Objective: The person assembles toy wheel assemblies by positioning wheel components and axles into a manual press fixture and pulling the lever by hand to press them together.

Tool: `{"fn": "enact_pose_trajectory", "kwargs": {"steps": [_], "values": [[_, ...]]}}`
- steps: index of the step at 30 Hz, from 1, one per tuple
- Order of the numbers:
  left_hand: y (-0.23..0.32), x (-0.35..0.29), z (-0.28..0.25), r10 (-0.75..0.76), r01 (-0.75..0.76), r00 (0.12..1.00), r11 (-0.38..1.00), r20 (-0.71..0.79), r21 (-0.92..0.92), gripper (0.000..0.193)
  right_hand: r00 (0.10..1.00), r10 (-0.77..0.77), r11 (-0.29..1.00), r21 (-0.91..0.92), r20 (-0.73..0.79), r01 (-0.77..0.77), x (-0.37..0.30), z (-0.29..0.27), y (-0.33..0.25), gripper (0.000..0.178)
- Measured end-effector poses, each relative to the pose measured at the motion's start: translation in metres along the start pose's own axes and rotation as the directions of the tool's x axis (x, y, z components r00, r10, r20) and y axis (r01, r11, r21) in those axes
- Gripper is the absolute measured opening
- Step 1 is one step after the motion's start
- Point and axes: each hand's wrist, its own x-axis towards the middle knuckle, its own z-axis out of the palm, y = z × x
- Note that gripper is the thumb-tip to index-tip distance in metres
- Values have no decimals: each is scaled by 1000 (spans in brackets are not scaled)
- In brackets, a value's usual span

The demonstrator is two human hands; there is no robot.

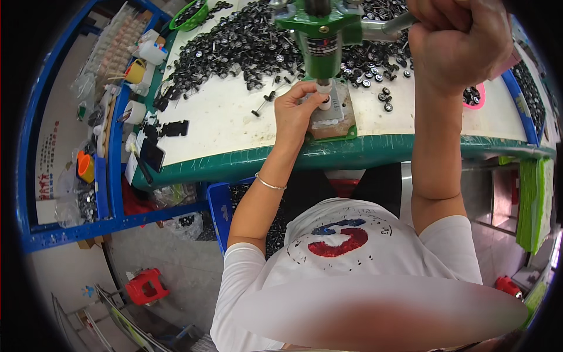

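Observation:
A green hand press [321, 54] stands on the table in front of me, its ram pointing down over a metal base plate [340, 126]. My left hand [293, 114] is at the ram's tip, thumb and forefinger pinched together next to a small white cylindrical holder [324, 106]. Something small and dark shows by the fingertips, mostly hidden. My right hand [463, 44] is raised at the upper right, fingers wrapped round the press's metal lever [400, 23]. Loose small black wheels [234, 61], several with thin metal pins, lie heaped around and behind the press.
A green basket [190, 17] stands at the far left and a pink one [480, 95] at the right, beside a blue tray [528, 105]. A phone [152, 155] lies at the left edge. Below the table is a blue crate [218, 211]; a red stool [146, 286] stands on the floor.

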Motion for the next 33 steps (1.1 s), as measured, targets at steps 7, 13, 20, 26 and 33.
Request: {"fn": "enact_pose_trajectory", "kwargs": {"steps": [7,13,20,26,33], "values": [[3,-6,-7,-26,29,999,998,-43,57,16,986,80,820,-572,144,17,15,-13,9,28],[7,5,-18,-70,70,996,998,-50,-4,19,588,755,591,-87,-292,-802,86,-72,50,24],[13,14,-117,-16,149,941,916,-338,372,17,810,414,446,-684,-414,-578,29,-57,30,32],[-4,23,-175,-14,244,959,552,-283,797,18,671,596,-27,-847,-441,-532,-80,-162,-36,27],[-1,12,-153,224,141,939,438,-259,888,17,650,703,-239,-957,-289,-168,-181,-154,-82,17]]}}
